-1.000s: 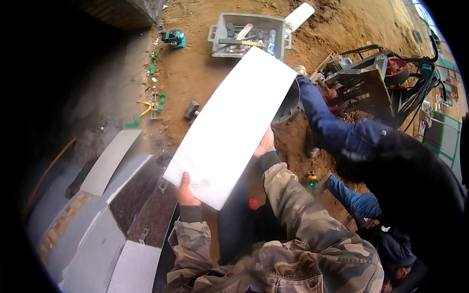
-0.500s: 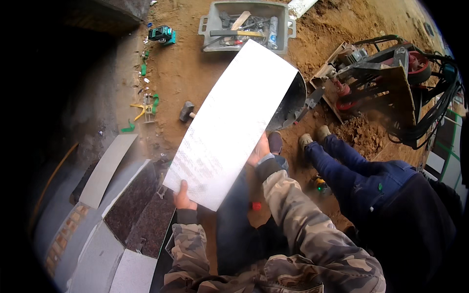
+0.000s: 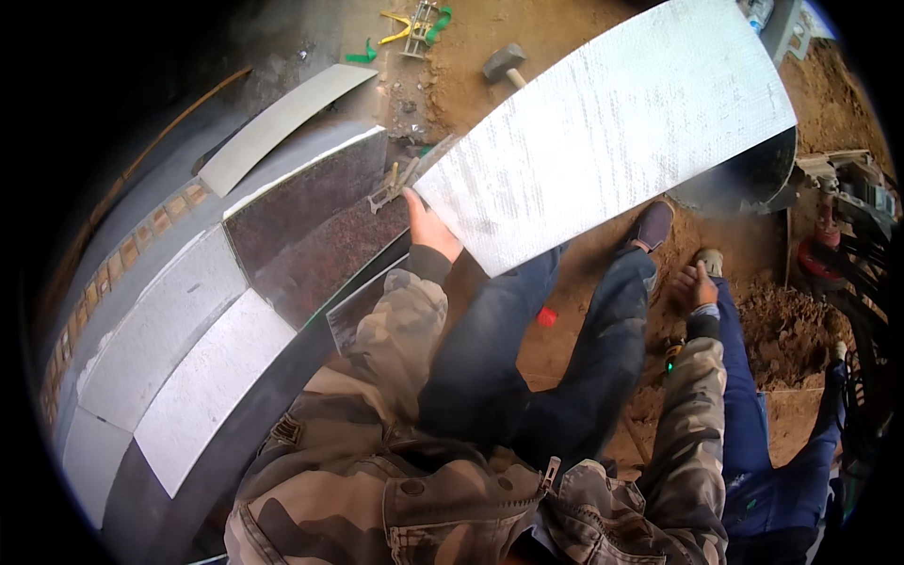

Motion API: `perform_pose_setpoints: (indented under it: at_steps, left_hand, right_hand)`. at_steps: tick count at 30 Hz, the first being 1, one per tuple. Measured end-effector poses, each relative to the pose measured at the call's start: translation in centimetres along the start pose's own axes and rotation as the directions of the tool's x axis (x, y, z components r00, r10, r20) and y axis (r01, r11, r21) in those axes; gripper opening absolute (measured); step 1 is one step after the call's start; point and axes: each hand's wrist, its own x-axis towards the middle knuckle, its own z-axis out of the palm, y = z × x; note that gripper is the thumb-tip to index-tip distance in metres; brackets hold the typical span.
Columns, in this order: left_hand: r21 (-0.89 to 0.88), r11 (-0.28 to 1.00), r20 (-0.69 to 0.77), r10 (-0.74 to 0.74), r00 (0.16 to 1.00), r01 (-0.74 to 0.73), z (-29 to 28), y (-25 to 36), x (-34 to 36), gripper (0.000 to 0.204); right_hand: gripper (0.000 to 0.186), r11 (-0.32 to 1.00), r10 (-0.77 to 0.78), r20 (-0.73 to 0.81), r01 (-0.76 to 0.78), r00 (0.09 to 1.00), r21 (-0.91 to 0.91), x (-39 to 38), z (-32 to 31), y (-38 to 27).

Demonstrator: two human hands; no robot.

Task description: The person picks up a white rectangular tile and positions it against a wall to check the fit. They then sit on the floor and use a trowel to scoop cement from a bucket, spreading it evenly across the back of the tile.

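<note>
Left hand under white slab

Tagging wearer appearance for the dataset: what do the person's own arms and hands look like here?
Both arms wear a camouflage jacket in tan, brown and grey patches, with a buttoned chest pocket and a metal zip pull. A dark knit cuff shows at each wrist. The left hand and right hand are bare: no gloves, watch or rings visible.
</note>
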Motion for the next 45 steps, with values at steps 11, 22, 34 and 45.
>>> perform_pose_setpoints:
  at_steps: [11, 22, 34, 45]
  left_hand:
    - [0.126, 0.992, -0.257, 0.01, 0.966, 0.023, -2.2, -3.9, 4.3, 0.081]
    - [0.143, 0.98, -0.272, 0.174, 0.946, -0.139, -3.8, -5.5, 6.3, 0.081]
    - [0.218, 0.964, -0.243, 0.205, 0.948, -0.153, -4.0, -4.3, 6.1, 0.075]
    - [0.075, 0.996, -0.196, 0.06, 0.979, -0.046, -2.9, -4.3, 5.2, 0.083]
  right_hand:
    - [0.023, 0.901, -0.309, -0.266, 0.191, 0.913, -0.391, 6.0, -5.0, -8.1]
    - [0.033, 0.674, -0.698, -0.516, 0.213, 0.496, -0.707, 17.9, -9.4, -9.5]
    - [0.031, 0.661, -0.738, -0.599, 0.509, 0.311, -0.551, 23.1, -7.8, -13.7]
    - [0.034, 0.727, -0.686, -0.44, 0.549, 0.579, -0.412, -11.9, 0.3, -7.7]
